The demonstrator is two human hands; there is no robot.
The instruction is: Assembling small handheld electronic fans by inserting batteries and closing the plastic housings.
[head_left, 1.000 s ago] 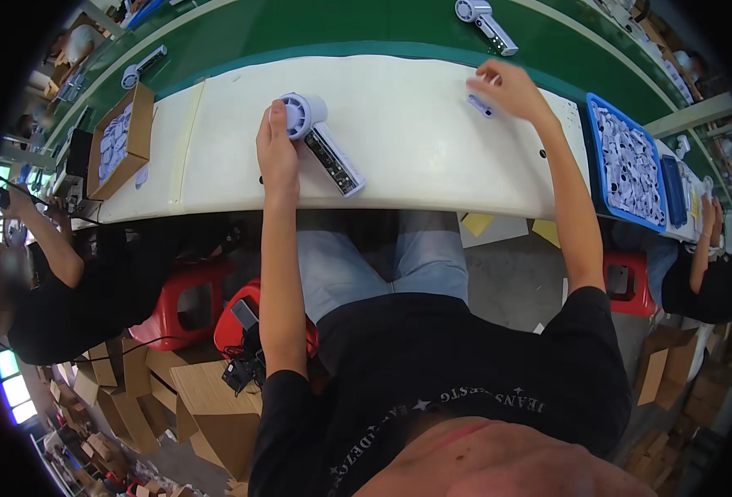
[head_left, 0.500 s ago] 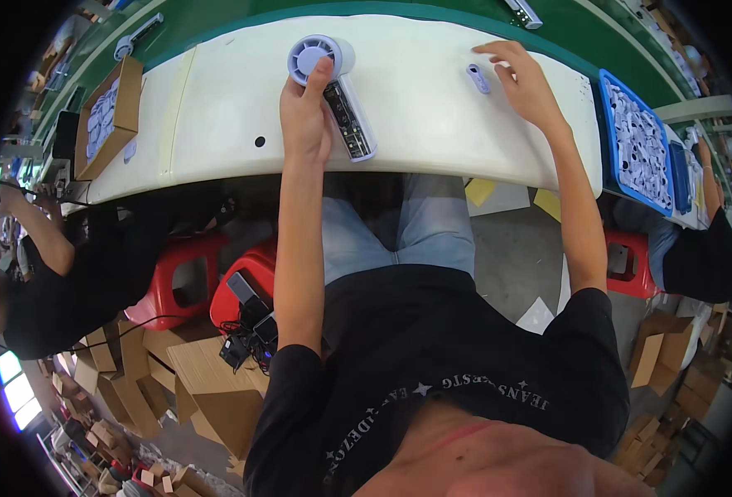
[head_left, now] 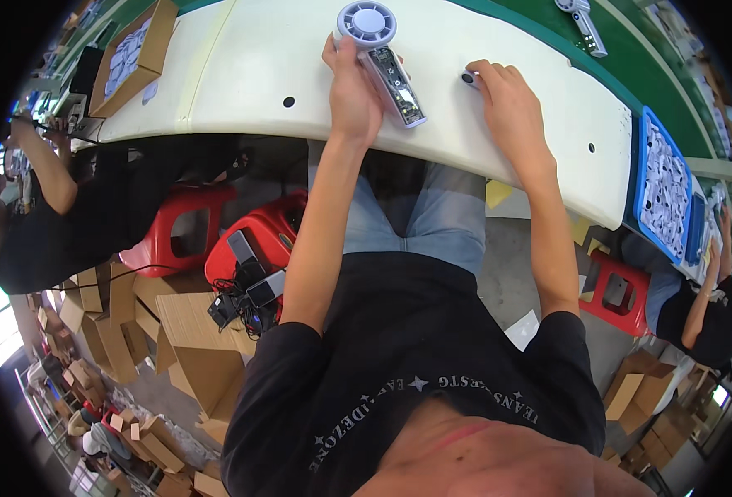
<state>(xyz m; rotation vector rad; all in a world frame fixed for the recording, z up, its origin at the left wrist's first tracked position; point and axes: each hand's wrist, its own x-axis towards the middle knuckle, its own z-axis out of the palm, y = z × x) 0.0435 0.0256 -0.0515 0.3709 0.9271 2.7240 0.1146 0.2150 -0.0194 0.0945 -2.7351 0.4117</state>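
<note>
First, left fingers: clamped on a pale handheld fan (head_left: 387, 68), thumb against the edge of its round head, the other fingers mostly hidden behind the handle.
Left hand: one (head_left: 355, 93), at the near middle of the table.
Fan: grille facing up, handle slanting down to the right; long side uncovered, bare circuit board (head_left: 397, 89) showing. Contact with the tabletop: cannot tell.
Right fingers: bent over a small pale part (head_left: 469, 79), fingertips at it; whether they pinch it, cannot tell.
Right hand: one (head_left: 511, 103), back upward, to the right of the fan and apart from it.
Small part: mostly covered, one end with a dark round spot showing.
Table (head_left: 254, 50): white, curved near edge, two dark round holes, yellowish strip (head_left: 207, 62) toward the left.
Cardboard box (head_left: 159, 45): left end of table, filled with pale pieces.
Blue tray (head_left: 641, 170): right end, heaped with small pale parts.
Green surface (head_left: 540, 16): beyond the table; second fan (head_left: 583, 31) lying on it.
Red stool (head_left: 283, 215): left of the lap, black adapters and cables (head_left: 254, 290) on top.
Neighbours: one seated person at each side.
</note>
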